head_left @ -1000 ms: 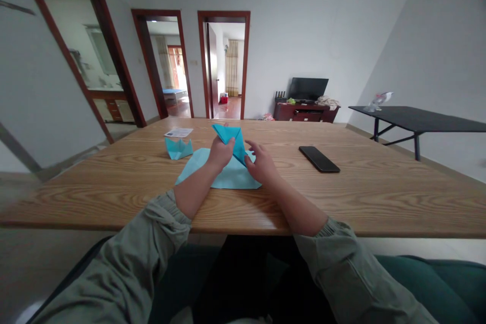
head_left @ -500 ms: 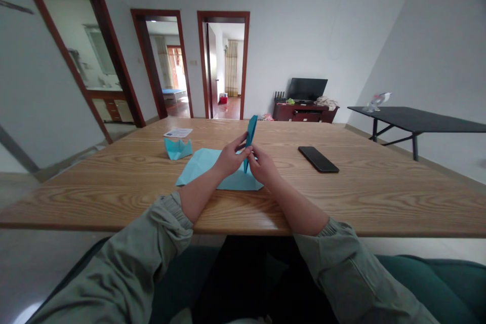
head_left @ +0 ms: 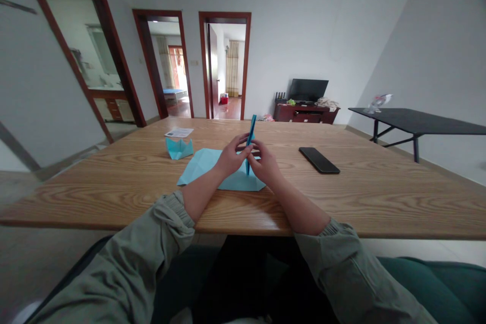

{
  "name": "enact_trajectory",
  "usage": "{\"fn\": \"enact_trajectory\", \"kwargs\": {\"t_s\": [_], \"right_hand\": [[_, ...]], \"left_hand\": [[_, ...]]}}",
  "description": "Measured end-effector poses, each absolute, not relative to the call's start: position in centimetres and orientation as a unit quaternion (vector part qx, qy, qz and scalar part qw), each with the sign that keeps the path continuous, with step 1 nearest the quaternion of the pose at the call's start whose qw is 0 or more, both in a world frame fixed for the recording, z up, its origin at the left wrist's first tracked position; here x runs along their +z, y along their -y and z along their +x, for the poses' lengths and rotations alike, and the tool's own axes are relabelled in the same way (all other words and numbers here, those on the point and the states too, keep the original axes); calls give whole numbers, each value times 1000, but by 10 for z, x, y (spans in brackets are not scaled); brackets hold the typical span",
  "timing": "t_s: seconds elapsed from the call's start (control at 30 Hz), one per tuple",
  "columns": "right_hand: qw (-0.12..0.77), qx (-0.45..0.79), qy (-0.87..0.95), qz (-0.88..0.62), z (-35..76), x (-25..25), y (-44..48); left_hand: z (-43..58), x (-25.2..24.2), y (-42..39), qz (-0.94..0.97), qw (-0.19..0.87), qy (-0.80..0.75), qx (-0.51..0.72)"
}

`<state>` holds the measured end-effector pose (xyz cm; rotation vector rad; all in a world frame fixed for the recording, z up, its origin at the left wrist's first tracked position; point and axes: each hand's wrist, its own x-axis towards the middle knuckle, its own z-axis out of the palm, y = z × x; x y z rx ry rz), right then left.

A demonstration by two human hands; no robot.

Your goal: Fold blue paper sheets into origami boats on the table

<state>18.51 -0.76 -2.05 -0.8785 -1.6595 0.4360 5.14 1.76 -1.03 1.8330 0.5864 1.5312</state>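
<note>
Wooden table [head_left: 379, 192] beneath, folded blue paper [head_left: 251, 129] nearly upright, pinched between fingers [head_left: 245, 152] of left hand [head_left: 229, 159] and right hand [head_left: 267, 163].

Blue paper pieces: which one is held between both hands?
The edge-on folded piece, pinched between left hand and right hand. The flat sheet lies beneath them; the peaked piece stands off to the left, untouched.

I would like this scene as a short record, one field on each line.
Left hand: grips the folded blue paper
Right hand: grips the same paper from the other side
Held paper: upright, almost edge-on to the camera
Below hands: light-blue sheet on wooden table
Left of sheet: small folded blue piece
Right of hands: black phone
</note>
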Motion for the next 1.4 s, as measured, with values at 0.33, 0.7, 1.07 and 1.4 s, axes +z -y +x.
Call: {"fn": "enact_trajectory", "kwargs": {"t_s": [0.33,0.7,1.07,1.4], "right_hand": [[591,169,691,-380,190,-23,3],[604,142,682,-387,188,-23,4],[568,71,690,-442,183,-24,-1],[574,59,663,-478,196,-20,-4]], "left_hand": [[49,-13,-19,650,452,-247,559],[51,-9,-16,637,467,-248,560],[52,-14,-20,742,144,-329,566],[43,-10,-23,725,130,-357,574]]}}
